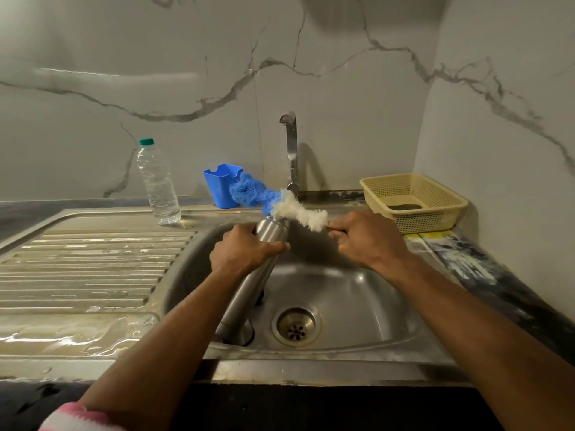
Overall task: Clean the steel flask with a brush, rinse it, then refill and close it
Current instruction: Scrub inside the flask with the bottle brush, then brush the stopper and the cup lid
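Observation:
The steel flask [249,290] leans tilted in the sink basin [357,293], base near the front left, open mouth pointing up and back. My left hand [245,250] grips its upper body. My right hand [364,237] pinches the handle of a bottle brush [280,202] with blue and white bristles. The brush lies across and just above the flask's mouth, the blue end pointing left, outside the flask. The tap [291,147] stands behind; no water shows running from it. I see no flask cap.
A clear plastic water bottle [158,185] with a green cap stands on the wet drainboard [87,269] at the left. A blue plastic holder [222,185] sits behind the sink. A beige basket [417,202] stands at the right by the wall. The drain [295,326] is open.

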